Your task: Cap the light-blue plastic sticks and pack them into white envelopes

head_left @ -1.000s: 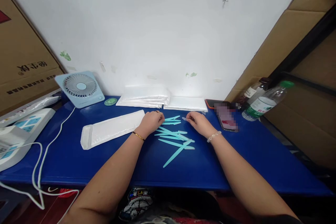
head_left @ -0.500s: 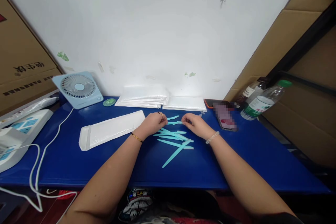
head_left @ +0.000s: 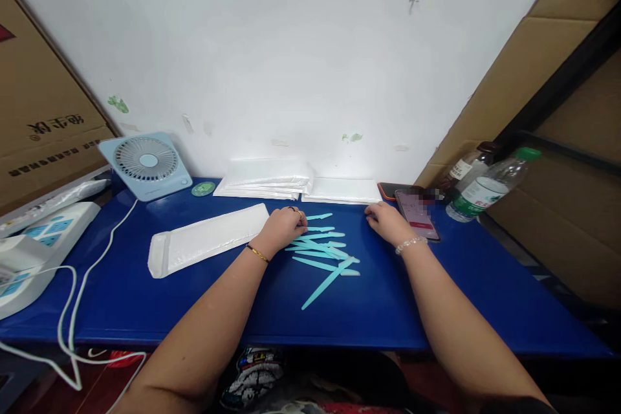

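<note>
Several turquoise eyebrow razors (head_left: 326, 272) lie fanned and partly crossed on the blue tabletop. My left hand (head_left: 286, 228) is closed at the left ends of the upper ones, fingers pinched on an eyebrow razor (head_left: 321, 229) whose far end points right. Apart from the razors, to their right, my right hand (head_left: 388, 223) rests low over the table with thumb and fingertips together. Whatever sits between those fingertips is too small to make out. A white padded envelope (head_left: 204, 239) lies flat just left of my left hand.
Stacked white padded envelopes (head_left: 262, 178) and a second pile (head_left: 342, 190) stand against the wall. A phone (head_left: 418, 223) and bottles (head_left: 480, 193) are at the right. On the left are a blue fan (head_left: 145, 158), a power strip (head_left: 43, 239) and a white cable (head_left: 92, 252).
My right hand has let go of the razor's right end and moved right, to where a small clear piece lay. My left hand has barely shifted; another razor shows beneath the held one.
</note>
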`<state>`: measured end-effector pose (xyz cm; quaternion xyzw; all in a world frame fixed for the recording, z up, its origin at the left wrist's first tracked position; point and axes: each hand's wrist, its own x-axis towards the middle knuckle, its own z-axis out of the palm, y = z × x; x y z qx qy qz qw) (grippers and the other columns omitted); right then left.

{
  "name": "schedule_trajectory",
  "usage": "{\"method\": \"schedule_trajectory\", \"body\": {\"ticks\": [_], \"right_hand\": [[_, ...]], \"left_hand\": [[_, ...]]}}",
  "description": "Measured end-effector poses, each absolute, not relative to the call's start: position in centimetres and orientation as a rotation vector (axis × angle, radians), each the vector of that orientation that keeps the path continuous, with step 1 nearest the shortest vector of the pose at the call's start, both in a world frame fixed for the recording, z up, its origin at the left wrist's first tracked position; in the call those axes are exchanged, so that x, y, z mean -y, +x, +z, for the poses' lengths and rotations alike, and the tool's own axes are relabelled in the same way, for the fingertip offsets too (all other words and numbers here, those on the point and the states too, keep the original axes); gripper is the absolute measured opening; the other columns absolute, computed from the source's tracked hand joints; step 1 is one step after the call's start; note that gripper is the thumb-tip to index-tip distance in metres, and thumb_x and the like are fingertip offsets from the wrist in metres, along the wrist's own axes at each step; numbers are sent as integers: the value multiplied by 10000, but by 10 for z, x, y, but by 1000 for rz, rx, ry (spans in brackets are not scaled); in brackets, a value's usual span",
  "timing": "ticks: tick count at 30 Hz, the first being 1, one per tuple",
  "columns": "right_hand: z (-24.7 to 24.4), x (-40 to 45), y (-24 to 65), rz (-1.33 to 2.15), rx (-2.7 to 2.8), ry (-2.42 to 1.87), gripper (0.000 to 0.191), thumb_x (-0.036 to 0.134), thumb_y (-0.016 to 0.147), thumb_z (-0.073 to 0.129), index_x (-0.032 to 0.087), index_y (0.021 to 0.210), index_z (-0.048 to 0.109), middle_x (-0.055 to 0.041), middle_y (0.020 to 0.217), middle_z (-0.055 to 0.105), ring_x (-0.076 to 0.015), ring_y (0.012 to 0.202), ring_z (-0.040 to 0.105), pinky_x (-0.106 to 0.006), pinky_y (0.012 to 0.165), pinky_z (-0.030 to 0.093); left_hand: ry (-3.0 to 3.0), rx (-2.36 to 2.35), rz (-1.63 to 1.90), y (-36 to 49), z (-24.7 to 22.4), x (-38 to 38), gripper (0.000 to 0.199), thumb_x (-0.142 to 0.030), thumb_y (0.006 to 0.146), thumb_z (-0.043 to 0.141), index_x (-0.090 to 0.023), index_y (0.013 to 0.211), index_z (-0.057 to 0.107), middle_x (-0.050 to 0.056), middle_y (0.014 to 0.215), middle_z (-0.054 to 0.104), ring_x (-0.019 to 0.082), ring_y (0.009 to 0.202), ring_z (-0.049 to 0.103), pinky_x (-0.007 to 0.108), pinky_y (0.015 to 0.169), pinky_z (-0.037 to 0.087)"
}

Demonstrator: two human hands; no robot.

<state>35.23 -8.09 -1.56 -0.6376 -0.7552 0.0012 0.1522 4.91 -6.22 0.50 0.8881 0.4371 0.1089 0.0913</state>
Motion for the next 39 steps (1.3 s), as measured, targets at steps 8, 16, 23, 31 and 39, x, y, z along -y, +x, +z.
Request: {"method": "schedule_trajectory", "body": {"ticks": [8, 16, 23, 31, 39], "right_hand": [[-16, 84, 321, -9, 2160, -1882, 76, 128, 756, 541, 140, 797, 604, -121, 843, 622, -201, 737, 577, -309, 689, 428], [-10, 91, 312, 859, 1356, -1219, 234, 366, 805, 557, 199, 961, 512, 10, 687, 574, -126, 576, 556, -250, 517, 446], [3, 99, 286, 887, 1069, -1045, 264, 375, 738, 665, 190, 887, 550, 42, 618, 472, -70, 461, 426, -177, 361, 290], [-1, 101, 277, 979, 1054, -1005, 250, 338, 687, 728, 179, 823, 591, 38, 610, 544, -60, 453, 430, -167, 361, 285], [-2, 98, 300, 792, 1466, -1374, 306, 453, 799, 577, 170, 880, 657, -28, 680, 655, -115, 482, 522, -230, 433, 382]], "left_hand": [[2755, -1354, 275, 53, 7, 66, 239, -237, 865, 434, -164, 750, 630, 70, 829, 659, 183, 794, 604, 279, 702, 397], [2349, -1195, 614, 55, 2, 66, 238, -339, 877, 422, -191, 835, 605, 10, 761, 627, 136, 661, 551, 239, 577, 387], [2165, -1143, 687, 60, 0, 64, 279, -411, 859, 440, -184, 815, 597, -8, 709, 593, 125, 636, 507, 234, 564, 365], [2133, -1125, 718, 60, 0, 65, 285, -416, 850, 447, -180, 809, 601, -16, 681, 570, 113, 606, 473, 230, 543, 336], [2180, -1164, 594, 57, 6, 68, 317, -431, 842, 463, -169, 848, 642, 14, 718, 620, 135, 634, 534, 240, 553, 377]]}}
